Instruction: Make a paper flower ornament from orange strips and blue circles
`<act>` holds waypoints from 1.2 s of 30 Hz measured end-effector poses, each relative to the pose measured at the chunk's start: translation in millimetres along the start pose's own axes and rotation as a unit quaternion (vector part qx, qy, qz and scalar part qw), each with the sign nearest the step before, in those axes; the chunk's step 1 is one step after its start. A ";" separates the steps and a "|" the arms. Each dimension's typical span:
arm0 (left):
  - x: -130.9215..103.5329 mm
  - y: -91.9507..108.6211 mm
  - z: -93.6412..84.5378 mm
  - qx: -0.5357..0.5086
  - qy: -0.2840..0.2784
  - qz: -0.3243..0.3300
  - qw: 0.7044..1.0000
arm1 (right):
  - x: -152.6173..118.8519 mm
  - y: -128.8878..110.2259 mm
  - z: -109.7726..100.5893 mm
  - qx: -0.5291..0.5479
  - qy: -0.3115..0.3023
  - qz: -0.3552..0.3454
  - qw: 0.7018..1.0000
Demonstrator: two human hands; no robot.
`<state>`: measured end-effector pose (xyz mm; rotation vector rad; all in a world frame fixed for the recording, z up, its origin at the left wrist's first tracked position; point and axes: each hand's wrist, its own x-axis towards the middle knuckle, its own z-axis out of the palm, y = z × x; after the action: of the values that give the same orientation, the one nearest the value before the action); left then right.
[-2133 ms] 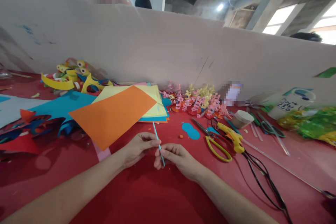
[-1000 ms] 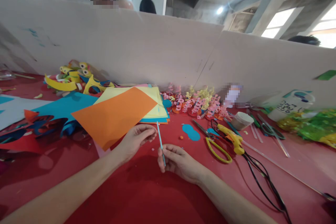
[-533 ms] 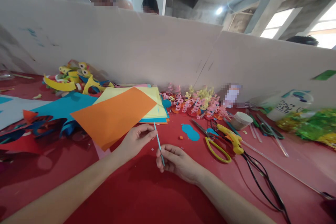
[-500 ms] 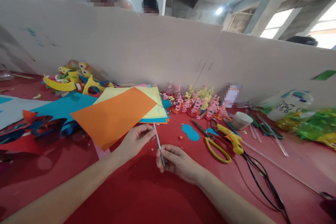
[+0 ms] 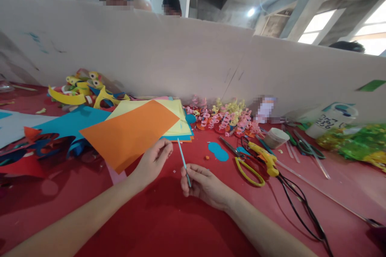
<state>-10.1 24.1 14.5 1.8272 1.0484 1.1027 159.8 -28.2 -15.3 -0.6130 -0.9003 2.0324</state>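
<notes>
My right hand [image 5: 203, 182] pinches the lower part of a thin light-blue stick [image 5: 181, 156], which points up and slightly left. My left hand [image 5: 157, 156] is just left of the stick, apart from it, with thumb and fingers pressed together; whether something small is between them cannot be made out. Beyond my left hand an orange sheet [image 5: 129, 134] lies over yellow sheets [image 5: 176, 122]. Right of the stick, a blue paper piece with rounded lobes [image 5: 218, 151] lies flat on the red table [image 5: 169, 221].
Yellow-handled scissors [image 5: 249, 172] and a yellow glue gun [image 5: 267, 158] with a black cable lie to the right. Pink and yellow curled pieces [image 5: 226, 118] stand by the white partition [image 5: 181, 56]. Blue and red scraps [image 5: 30, 156] lie left.
My left hand has let go of the stick's upper end and moved a little left. My right hand still holds the stick, in nearly the same place.
</notes>
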 end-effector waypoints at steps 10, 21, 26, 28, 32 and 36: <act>18.3 -41.8 -21.5 -0.126 0.289 -0.118 0.941 | 0.2 1.8 -3.3 0.006 -0.031 -0.021 0.999; -9.8 17.1 15.7 -0.208 -0.102 -0.156 0.960 | 0.4 2.4 -1.3 -0.023 -0.020 -0.006 1.000; -8.7 13.3 11.9 -0.184 -0.113 -0.140 0.966 | 0.9 2.5 -3.1 -0.012 -0.032 -0.003 0.999; -7.4 10.2 9.8 -0.172 -0.122 -0.130 0.969 | 0.7 2.6 -4.3 -0.005 -0.034 -0.005 0.999; -3.0 5.9 3.7 -0.155 -0.146 -0.109 0.971 | 0.0 2.2 -5.7 0.004 -0.044 -0.007 0.999; 0.5 2.3 -0.5 -0.132 -0.149 -0.105 0.974 | -0.4 1.2 -5.7 0.015 -0.053 -0.006 0.998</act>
<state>-9.8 23.7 16.8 1.5700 0.8497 0.7710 163.3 -26.8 -19.7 -0.4852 -0.9327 2.0789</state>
